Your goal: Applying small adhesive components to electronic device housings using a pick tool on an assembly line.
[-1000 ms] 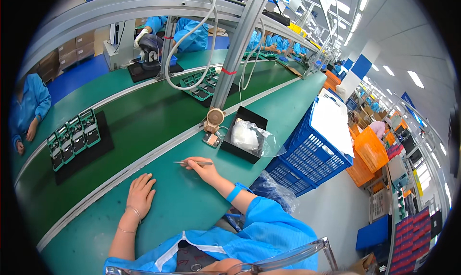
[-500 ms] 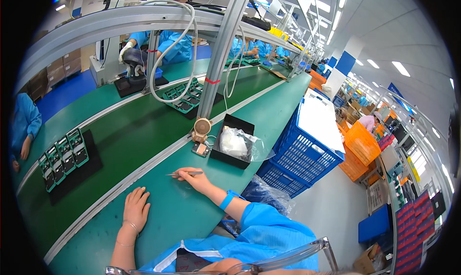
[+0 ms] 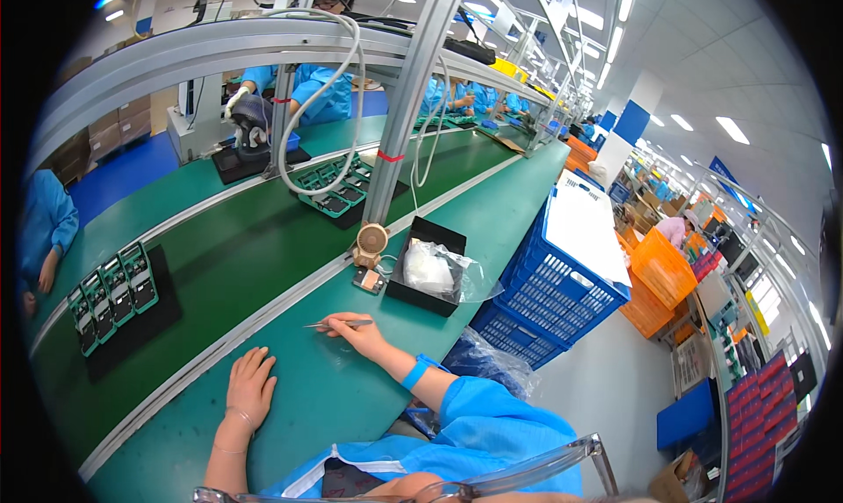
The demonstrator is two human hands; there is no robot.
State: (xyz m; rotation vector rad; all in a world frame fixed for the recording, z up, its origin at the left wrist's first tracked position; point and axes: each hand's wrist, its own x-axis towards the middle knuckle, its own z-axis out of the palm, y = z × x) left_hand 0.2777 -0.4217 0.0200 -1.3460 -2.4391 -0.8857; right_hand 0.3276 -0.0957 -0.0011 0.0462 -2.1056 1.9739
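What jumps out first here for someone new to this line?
Probably the long green conveyor belt running across the view, carrying a black tray of green-framed parts at far left. In front, the right hand pinches slim metal tweezers over the green bench, while the left hand lies flat and empty. To the right, a blue crate stands beside a black box holding a clear bag.

1. Our left hand (image 3: 250, 387) lies flat, palm down, fingers (image 3: 255, 361) spread and pointing toward 12 o'clock.
2. Our right hand (image 3: 356, 332) sits at 1 o'clock from it, fingers pinched together, pointing toward 9 o'clock.
3. Our right forearm runs back toward 4 o'clock.
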